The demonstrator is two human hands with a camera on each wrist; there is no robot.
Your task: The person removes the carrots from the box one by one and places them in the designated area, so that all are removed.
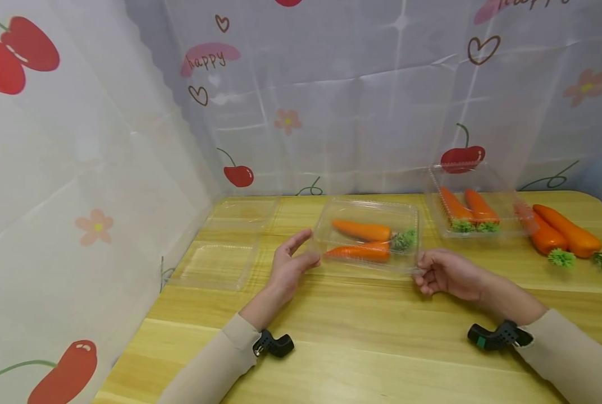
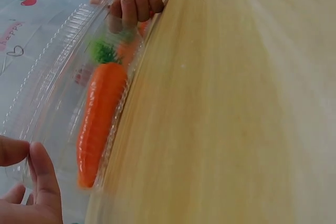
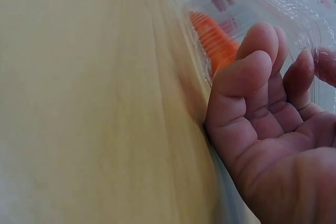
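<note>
The clear box (image 1: 366,235) with two carrots (image 1: 361,230) sat mid-table, long axis running left to right between my hands. My right hand (image 1: 445,273) was at its right end, fingers (image 3: 252,72) curled on the rim there. My left hand (image 1: 292,264) sat just off the left end, fingers apart and relaxed; contact unclear. A second box (image 1: 475,205) stood further right, loose carrots (image 1: 564,233) beyond it.

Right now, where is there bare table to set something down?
The near table between the wrists is bare. The far right is crowded: a second box and loose carrots. Both hands flank the closed carrot box.
</note>
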